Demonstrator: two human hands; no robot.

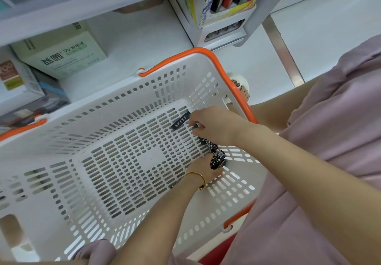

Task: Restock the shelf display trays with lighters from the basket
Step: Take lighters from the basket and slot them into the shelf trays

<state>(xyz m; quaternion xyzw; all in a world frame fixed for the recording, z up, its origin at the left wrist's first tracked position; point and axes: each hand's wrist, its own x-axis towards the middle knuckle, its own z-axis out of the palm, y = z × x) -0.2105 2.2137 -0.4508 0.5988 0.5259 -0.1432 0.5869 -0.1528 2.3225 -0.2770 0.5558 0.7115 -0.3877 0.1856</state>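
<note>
Head camera is looking down into a white slotted plastic basket with orange handles (107, 108), which is sitting tipped against the shelf so that its floor is facing the person. Both hands are working in the far right corner, where the remaining stock is lying.

The left hand (203, 169), wearing a thin gold bangle (199, 179), is curling its fingers around a bundle of black-and-white patterned lighters (217, 158). It seems to be serving as the collecting hand, keeping several lighters together for a single trip to the shelf.

The right hand (215, 125) is reaching in over the rim with its fingers bent down. Its fingertips are pinching the end of a small patterned lighter (197, 123), of which only a sliver is showing.

Just beside those fingertips, a loose black lighter with white lettering (180, 122) is lying flat on the basket floor, with no hand on it. By the look of it, that one is waiting to be gathered next.

Above the basket, a white tiered display tray (223, 39) is standing on the shelf, and this is probably where the lighters are going. A pale green battery box (61, 54) is lying on the shelf to the left.
</note>
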